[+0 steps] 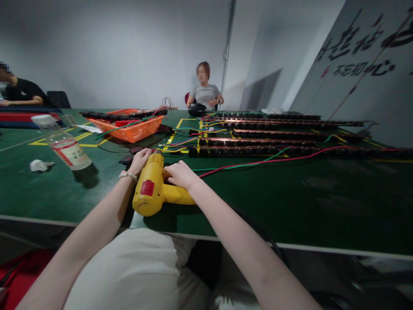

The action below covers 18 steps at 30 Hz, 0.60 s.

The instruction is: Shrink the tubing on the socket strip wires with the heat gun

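A yellow heat gun [151, 187] lies on the green table [290, 206] close to the near edge, its nozzle pointing away from me. My right hand [180, 174] rests on its handle and grips it. My left hand [139, 160], with a bead bracelet at the wrist, sits beside the gun's front end, fingers curled over a small dark part [127, 159] that I cannot make out. Red and green wires [258, 163] run from just past my hands off to the right.
A clear plastic bottle [63, 144] stands left, a crumpled tissue [38, 165] beside it. An orange basket [129, 125] sits behind. Long black power strips [274, 142] with coloured wires fill the right. One person sits across the table, another at far left.
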Each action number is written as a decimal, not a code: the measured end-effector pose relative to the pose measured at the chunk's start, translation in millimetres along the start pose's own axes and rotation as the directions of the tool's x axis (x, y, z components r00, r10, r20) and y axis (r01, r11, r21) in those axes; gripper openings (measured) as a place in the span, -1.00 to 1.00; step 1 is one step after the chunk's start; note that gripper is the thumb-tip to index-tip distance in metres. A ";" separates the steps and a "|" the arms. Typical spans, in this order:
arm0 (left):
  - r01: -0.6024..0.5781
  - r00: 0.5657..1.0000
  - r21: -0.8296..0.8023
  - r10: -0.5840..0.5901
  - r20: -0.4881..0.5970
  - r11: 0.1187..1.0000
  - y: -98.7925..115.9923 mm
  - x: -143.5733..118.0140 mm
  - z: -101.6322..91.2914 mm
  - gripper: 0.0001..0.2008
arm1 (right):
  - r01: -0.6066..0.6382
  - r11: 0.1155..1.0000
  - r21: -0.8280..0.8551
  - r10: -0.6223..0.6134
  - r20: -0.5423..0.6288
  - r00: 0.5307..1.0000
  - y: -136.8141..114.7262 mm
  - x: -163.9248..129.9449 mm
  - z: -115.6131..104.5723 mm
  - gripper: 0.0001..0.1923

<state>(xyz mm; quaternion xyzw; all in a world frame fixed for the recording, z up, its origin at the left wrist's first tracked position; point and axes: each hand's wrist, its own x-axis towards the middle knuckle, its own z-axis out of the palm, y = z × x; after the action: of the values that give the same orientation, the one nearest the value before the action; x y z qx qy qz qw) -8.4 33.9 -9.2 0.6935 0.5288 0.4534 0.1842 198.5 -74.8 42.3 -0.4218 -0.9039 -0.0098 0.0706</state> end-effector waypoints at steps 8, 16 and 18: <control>-0.032 0.999 0.029 0.031 0.038 0.999 8.6 -2.7 -0.8 -0.69 | 0.009 1.000 -0.010 -0.009 0.047 0.999 10.6 -2.0 1.8 -0.82; -0.071 0.997 -0.010 0.071 0.021 0.997 19.9 -9.5 3.6 -0.71 | -0.003 1.000 -0.020 0.005 0.089 0.996 34.8 -21.6 -2.3 -0.85; -0.063 0.998 0.006 0.063 0.011 0.998 21.7 -10.1 3.4 -0.72 | -0.008 1.000 -0.016 0.009 0.081 0.997 40.6 -26.7 -2.3 -0.87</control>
<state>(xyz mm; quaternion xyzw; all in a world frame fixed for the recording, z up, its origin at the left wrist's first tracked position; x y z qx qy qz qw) 6.4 17.4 0.6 0.7128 0.5074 0.4532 0.1705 246.8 -69.1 39.3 -0.4261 -0.9041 0.0004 0.0304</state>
